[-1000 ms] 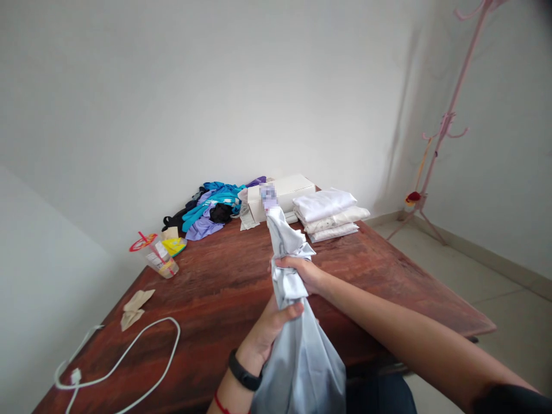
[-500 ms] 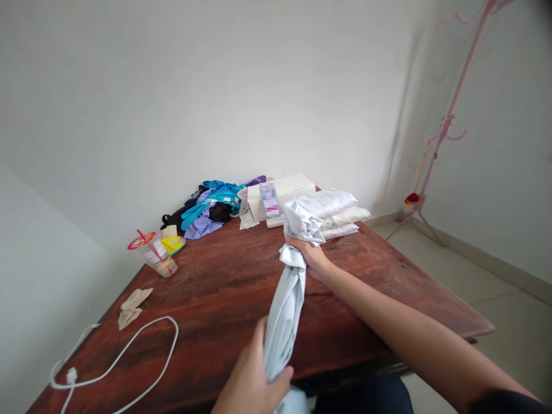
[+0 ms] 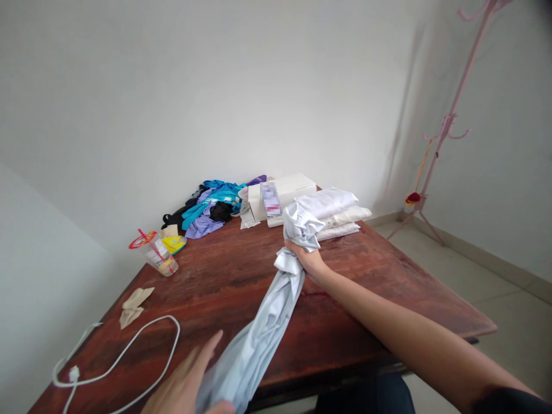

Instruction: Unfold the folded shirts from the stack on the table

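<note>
My right hand (image 3: pixel 311 261) reaches out over the wooden table (image 3: pixel 366 276) and grips the bunched top of a pale grey-blue garment (image 3: pixel 267 328). The cloth stretches back toward me in a long twisted band that lies on the table. My left hand (image 3: pixel 190 385) is at the bottom edge, fingers stretched out along the near end of the garment, with the thumb under or against the cloth.
A stack of folded white clothes (image 3: pixel 334 214) and a white box (image 3: pixel 282 192) stand at the far edge. A heap of blue, purple and black clothes (image 3: pixel 207 210) lies far left. A plastic cup (image 3: pixel 155 256), crumpled paper (image 3: pixel 133 302) and white cable (image 3: pixel 125 362) lie at left. A pink coat stand (image 3: pixel 448 123) is at right.
My left hand let go its fist on the garment, slid down and left, and opened. The cloth dropped from upright onto the table. My right hand moved farther out and kept its grip.
</note>
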Motion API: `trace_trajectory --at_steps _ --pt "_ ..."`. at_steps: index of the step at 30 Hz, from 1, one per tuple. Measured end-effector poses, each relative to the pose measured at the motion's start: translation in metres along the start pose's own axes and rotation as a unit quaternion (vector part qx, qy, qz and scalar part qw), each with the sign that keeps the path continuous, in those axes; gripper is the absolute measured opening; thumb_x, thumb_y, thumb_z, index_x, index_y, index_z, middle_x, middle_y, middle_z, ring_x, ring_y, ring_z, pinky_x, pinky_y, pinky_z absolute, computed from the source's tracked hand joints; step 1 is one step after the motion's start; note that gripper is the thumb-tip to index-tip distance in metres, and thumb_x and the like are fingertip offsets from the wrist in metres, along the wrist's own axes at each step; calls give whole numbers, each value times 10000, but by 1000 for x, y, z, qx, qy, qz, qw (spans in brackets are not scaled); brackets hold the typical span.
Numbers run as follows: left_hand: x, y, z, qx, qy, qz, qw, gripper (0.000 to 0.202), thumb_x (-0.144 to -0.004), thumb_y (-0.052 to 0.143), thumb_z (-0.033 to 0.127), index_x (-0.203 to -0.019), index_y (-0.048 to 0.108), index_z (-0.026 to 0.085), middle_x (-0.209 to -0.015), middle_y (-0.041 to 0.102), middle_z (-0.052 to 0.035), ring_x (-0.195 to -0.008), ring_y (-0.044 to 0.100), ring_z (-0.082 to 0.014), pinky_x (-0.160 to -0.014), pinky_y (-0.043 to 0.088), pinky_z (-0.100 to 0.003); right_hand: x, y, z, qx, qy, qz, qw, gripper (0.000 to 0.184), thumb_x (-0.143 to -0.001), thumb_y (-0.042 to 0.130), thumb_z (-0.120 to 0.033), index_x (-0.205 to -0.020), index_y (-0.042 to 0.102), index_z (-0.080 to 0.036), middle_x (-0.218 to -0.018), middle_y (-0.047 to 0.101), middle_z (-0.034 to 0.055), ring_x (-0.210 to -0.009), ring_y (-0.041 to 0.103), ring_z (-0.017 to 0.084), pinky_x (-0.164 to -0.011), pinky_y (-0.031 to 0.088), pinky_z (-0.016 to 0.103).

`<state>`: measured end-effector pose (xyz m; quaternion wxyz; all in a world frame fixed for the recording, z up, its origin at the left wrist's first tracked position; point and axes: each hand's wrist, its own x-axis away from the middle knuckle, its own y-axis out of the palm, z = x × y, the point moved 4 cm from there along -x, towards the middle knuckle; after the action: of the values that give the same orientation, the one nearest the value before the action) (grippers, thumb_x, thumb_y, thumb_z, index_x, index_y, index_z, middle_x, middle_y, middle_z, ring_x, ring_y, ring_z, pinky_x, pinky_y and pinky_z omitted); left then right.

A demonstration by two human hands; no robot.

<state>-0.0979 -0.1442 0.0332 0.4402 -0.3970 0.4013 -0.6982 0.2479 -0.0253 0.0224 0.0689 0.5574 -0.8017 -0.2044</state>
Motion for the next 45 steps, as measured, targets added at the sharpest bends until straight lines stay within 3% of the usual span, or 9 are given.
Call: trace_trajectory --at_steps 3,7,9,12,18,24,33,40,45 --pt "-21 -18 40 84 39 45 995 998 -800 678 541 -1624 182 273 -1580 417 -131 -1425 439 -332 -1164 359 -494 15 8 7 5 1 9 1000 636 -655 833 -469 -1200 603 -234 -1195 683 87 -1145 614 272 -1054 449 445" --pt "-68 -18 103 190 126 89 970 1167 -761 760 529 -1634 58 201 -1636 270 -199 -1495 305 -351 -1201 261 -543 38 26 15 68 -31 -87 993 484 -753 770 -499 -1121 639 -213 -1168 688 96 -1148 610 297 -1087 421 472" --pt "-91 -12 129 234 170 123 949 1106 -699 830 456 -1598 252 169 -1591 361 -217 -1466 356 -373 -1185 301 -529 48 36 19 104 -62 -167 978 430 -774 760 -473 -1106 653 -221 -1167 690 88 -1145 612 302 -1098 413 469" --pt "-119 0 152 297 224 138 918 570 -738 794 345 -1267 655 188 -1303 670 -152 -1229 614 -341 -1080 445 -458 59 46 22 145 -114 -275 944 306 -817 729 -395 -1064 676 -222 -1152 698 96 -1126 624 305 -1100 416 455" --pt "-150 -16 120 381 132 235 885 346 -834 682 401 -1084 698 161 -1086 759 -104 -1013 715 -295 -908 531 -379 66 45 20 236 -117 -346 900 812 -804 773 -442 -1473 407 -161 -1427 526 168 -1321 505 312 -1138 378 481" --pt "-164 -88 73 115 25 397 910 587 -839 681 415 -1340 506 163 -1199 700 -168 -1138 656 -363 -900 518 -409 81 48 21 367 -136 -401 828 725 -895 651 -521 -1490 423 -175 -1439 485 164 -1349 474 292 -1162 347 452" --pt "-252 -154 40 -116 -57 371 920 708 -929 530 574 -1467 375 141 -1380 522 -248 -1195 586 -433 -937 488 -512 84 46 30 459 -133 -425 769 646 -873 654 -497 -1443 514 -227 -1461 472 151 -1330 471 344 -1129 362 512" --pt "-319 -117 28 -87 -125 211 966 1229 -735 781 561 -1589 79 23 -1593 138 -393 -1420 279 -568 -1057 322 -687 81 44 29 473 -140 -446 747 612 -885 642 -493 -1419 550 -208 -1462 475 152 -1330 474 334 -1138 369 472" --pt "-331 -62 49 -84 -73 167 980 1072 -782 741 517 -1588 209 50 -1642 21 -323 -1486 71 -553 -1142 131 -690 81 44 32 489 -164 -455 726 544 -887 649 -474 -1367 597 -223 -1419 522 134 -1300 491 322 -1124 376 476"
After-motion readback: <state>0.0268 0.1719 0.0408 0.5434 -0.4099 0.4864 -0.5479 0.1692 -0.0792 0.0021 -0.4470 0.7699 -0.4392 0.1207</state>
